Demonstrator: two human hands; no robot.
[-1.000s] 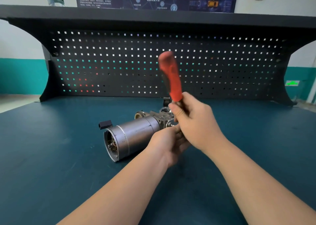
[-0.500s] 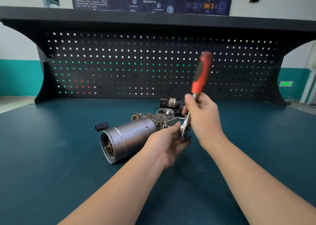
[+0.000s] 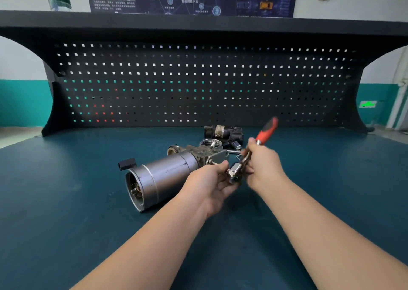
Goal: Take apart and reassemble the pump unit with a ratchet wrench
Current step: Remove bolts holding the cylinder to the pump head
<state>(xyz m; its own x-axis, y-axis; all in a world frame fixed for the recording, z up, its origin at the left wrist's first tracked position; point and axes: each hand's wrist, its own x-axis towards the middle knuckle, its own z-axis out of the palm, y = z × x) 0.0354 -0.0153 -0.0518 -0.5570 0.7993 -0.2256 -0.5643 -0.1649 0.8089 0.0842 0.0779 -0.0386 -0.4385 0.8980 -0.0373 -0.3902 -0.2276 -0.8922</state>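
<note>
Grey cylindrical metal pump unit (image 3: 163, 179) lies on its side on the teal tabletop (image 3: 66, 201), centre. Judged heavy, rigid, smooth: brace its flanged end at 2 o'clock. Your left hand (image 3: 212, 186) cups there. Your right hand (image 3: 262, 166) has its fingers wrapped round the red-handled chrome ratchet wrench (image 3: 249, 155).

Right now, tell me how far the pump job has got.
Done: several parts already lie loose behind the pump unit.

In hand: the right hand grips the ratchet wrench, and the left hand holds its chrome head at the unit's end plate.

Left: the motor housing remains joined to the body, and reassembly is not visibly begun.
</note>
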